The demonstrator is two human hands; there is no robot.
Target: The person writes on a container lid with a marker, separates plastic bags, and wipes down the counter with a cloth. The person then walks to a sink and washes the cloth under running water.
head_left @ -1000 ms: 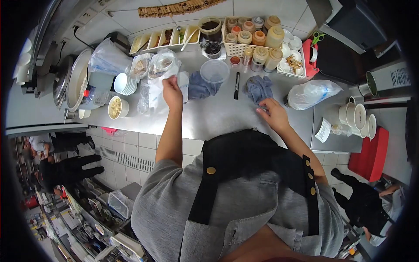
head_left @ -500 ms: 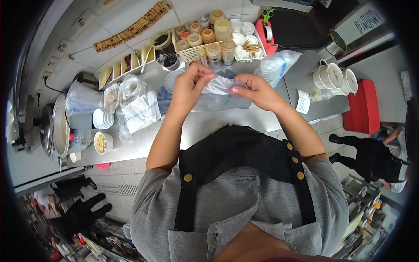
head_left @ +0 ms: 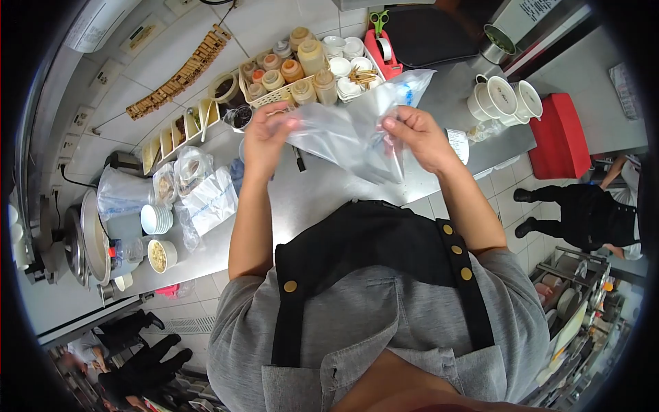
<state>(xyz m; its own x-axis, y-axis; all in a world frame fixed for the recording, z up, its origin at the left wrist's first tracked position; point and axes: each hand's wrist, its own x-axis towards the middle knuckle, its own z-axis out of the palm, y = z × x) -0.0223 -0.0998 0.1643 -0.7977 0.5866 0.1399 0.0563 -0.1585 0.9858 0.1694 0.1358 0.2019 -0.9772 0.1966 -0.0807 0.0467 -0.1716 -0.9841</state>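
A clear plastic bag (head_left: 336,141) is stretched between my two hands above the steel counter. My left hand (head_left: 269,134) pinches one side of its edge between thumb and fingers. On the other side my right hand (head_left: 417,136) grips it near the mouth. The bag spreads wide and sags toward me in the middle. Behind it stands a white basket (head_left: 264,98) of sauce bottles, partly covered by the bag. Past my right hand lies another filled plastic bag (head_left: 414,84) with blue print.
To the left are wrapped packages (head_left: 206,196), stacked white bowls (head_left: 157,220) and a cup of food (head_left: 162,255). White paper cups (head_left: 495,98), a receipt (head_left: 457,145) and a red bin (head_left: 559,145) are at right. A co-worker (head_left: 583,214) stands beyond the counter's right end.
My hands have moved apart, and the bag, bunched up before, now hangs spread between them. The view has shifted slightly, and a dark object shows on the counter beneath the bag.
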